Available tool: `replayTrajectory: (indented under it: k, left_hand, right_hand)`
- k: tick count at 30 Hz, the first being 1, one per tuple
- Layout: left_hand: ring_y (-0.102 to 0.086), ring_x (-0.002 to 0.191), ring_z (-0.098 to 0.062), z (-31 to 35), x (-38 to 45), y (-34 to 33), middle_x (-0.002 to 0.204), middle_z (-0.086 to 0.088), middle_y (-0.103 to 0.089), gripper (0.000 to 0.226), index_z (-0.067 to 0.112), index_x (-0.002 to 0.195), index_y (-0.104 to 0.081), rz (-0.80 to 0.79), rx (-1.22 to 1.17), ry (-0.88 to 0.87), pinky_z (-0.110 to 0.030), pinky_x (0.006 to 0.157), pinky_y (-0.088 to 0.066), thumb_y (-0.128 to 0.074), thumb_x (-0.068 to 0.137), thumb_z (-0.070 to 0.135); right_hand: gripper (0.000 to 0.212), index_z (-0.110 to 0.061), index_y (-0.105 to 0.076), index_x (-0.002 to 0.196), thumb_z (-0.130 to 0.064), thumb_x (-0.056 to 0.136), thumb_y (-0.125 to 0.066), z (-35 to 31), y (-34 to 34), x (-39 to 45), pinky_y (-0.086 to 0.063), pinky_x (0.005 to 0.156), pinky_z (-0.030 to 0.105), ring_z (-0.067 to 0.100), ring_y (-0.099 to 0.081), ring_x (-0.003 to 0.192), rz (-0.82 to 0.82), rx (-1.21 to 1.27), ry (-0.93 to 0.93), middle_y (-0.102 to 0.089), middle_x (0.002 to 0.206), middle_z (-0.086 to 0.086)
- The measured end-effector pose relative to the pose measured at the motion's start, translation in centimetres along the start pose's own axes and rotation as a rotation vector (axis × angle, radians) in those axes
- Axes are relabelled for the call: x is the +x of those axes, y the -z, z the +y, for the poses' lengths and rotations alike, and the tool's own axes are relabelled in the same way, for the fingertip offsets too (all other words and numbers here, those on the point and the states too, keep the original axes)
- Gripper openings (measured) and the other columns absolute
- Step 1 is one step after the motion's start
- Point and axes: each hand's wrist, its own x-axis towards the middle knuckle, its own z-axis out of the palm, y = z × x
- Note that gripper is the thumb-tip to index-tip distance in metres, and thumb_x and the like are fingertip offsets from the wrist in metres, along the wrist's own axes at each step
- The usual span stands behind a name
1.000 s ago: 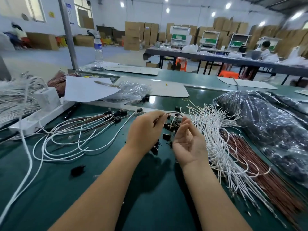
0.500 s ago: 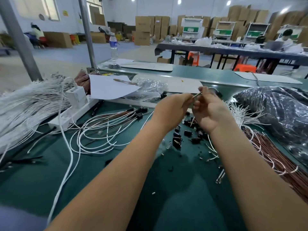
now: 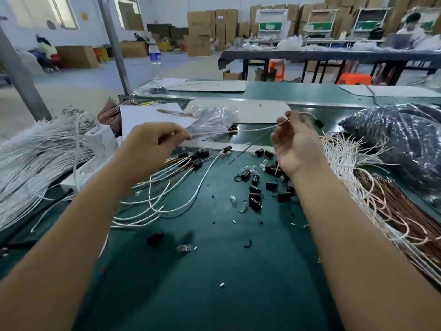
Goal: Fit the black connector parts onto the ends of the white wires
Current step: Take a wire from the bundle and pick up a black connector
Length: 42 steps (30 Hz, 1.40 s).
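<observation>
A single head-worn wide-angle view looks forward and down from close above the green table (image 3: 214, 271), forearms reaching in from the bottom edge, the factory hall stretching behind.

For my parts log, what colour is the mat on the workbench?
Dark green mat, plain, seen in the head view.

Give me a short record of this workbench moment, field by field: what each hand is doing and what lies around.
left hand: pinches one end of a white wire
right hand: pinches the same wire further along
wire end: a black connector sits on it, past the right hand
loose black connectors: scattered on the green table below the right hand
finished wires: heap under the left hand
white wire bundle: far left
dark plastic bag: far right
</observation>
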Motion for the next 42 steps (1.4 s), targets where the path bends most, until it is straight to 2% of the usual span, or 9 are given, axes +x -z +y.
replayTrajectory:
  k: [5, 9, 15, 22, 25, 28, 34, 39, 42]
  left_hand:
    - [-0.051, 0.047, -0.003, -3.8, -3.9, 4.3, 0.054, 0.013, -0.060, 0.009, 0.030, 0.078, -0.072, -0.100, 0.261, 0.231, -0.020, 0.051, -0.043, -0.069, 0.086, 0.027]
    - [-0.059, 0.088, -0.017, -5.5, -5.4, 3.2, 0.092, 0.007, -0.065, 0.007, 0.031, 0.083, -0.073, -0.365, 0.659, 0.458, -0.034, 0.075, -0.049, -0.066, 0.085, 0.032]
    - [-0.035, 0.128, -0.032, -3.3, -3.0, 1.8, 0.140, -0.011, -0.044, 0.061, 0.022, 0.144, -0.035, -0.305, 0.766, 0.440, -0.045, 0.104, -0.037, -0.051, 0.085, 0.021]
    - [-0.046, 0.118, -0.023, 4.3, 1.2, -4.5, 0.127, -0.003, -0.056, 0.041, 0.028, 0.131, -0.052, -0.322, 0.229, 0.185, -0.040, 0.099, -0.040, -0.049, 0.090, 0.023]
    - [-0.052, 0.106, -0.020, 6.8, 1.5, -10.1, 0.126, -0.003, -0.058, 0.040, 0.024, 0.129, -0.056, -0.406, 0.002, 0.156, -0.034, 0.093, -0.044, -0.050, 0.090, 0.017]
    - [-0.036, 0.131, -0.028, 7.8, 2.1, -14.5, 0.137, -0.007, -0.052, 0.047, 0.019, 0.139, -0.047, -0.448, 0.051, 0.201, -0.041, 0.108, -0.034, -0.045, 0.091, 0.015]
    - [-0.030, 0.129, -0.027, 7.4, 2.9, -17.7, 0.131, 0.000, -0.057, 0.037, 0.033, 0.130, -0.054, -0.282, 0.094, 0.324, -0.041, 0.101, -0.028, -0.044, 0.095, 0.040]
    - [-0.040, 0.116, -0.027, 7.9, 3.2, -18.4, 0.108, 0.003, -0.065, 0.019, 0.038, 0.105, -0.067, -0.177, 0.086, 0.180, -0.036, 0.091, -0.027, -0.051, 0.095, 0.036]
    - [-0.056, 0.104, -0.025, 8.2, 3.0, -17.9, 0.097, 0.001, -0.070, 0.015, 0.023, 0.095, -0.069, -0.153, -0.164, 0.130, -0.035, 0.091, -0.042, -0.054, 0.094, 0.022]
  right_hand:
    - [0.013, -0.001, -0.057, 0.099, -0.010, 0.099, -0.047, 6.0, -3.3, 1.0, -0.059, 0.073, 0.026, 0.018, -0.066, 0.079, -0.214, -0.187, -0.305, -0.063, 0.092, 0.014]
    - [0.018, 0.012, -0.053, 0.106, -0.004, 0.099, -0.048, 10.0, -4.2, 0.8, -0.051, 0.097, 0.034, 0.034, -0.059, 0.114, -0.210, -0.624, -0.359, -0.055, 0.117, 0.026]
    - [0.016, -0.003, -0.062, 0.094, -0.006, 0.099, -0.047, 7.9, -2.7, 0.5, -0.058, 0.065, 0.025, 0.019, -0.060, 0.069, -0.067, -0.716, -0.148, -0.062, 0.081, 0.012]
    - [0.020, -0.016, -0.067, 0.099, -0.016, 0.094, -0.048, 2.5, 2.9, -0.6, -0.045, 0.062, 0.028, 0.016, -0.059, 0.079, 0.138, -1.534, 0.355, -0.065, 0.088, -0.002]
    - [0.021, -0.017, -0.066, 0.100, -0.010, 0.094, -0.047, 0.7, 5.8, -1.6, -0.038, 0.055, 0.022, 0.013, -0.057, 0.076, 0.263, -1.597, 0.421, -0.064, 0.093, 0.000]
    - [0.023, -0.013, -0.065, 0.103, -0.003, 0.093, -0.047, -0.2, 7.6, -2.0, -0.042, 0.065, 0.019, 0.015, -0.058, 0.085, 0.306, -1.554, 0.456, -0.064, 0.100, 0.004]
    - [0.041, -0.013, -0.057, 0.122, 0.007, 0.088, -0.045, 0.3, 8.2, -1.8, -0.036, 0.059, 0.016, 0.005, -0.048, 0.073, 0.256, -1.580, 0.471, -0.059, 0.100, 0.003]
    - [0.064, -0.027, -0.044, 0.142, 0.005, 0.087, -0.050, 1.0, 8.1, -2.1, -0.036, 0.091, 0.026, 0.018, -0.042, 0.111, 0.072, -1.739, 0.638, -0.044, 0.129, 0.004]
    - [0.049, -0.031, -0.058, 0.130, -0.003, 0.089, -0.053, 1.1, 8.4, -1.8, -0.023, 0.096, 0.030, 0.019, -0.032, 0.122, 0.021, -1.944, 0.689, -0.042, 0.142, -0.004]
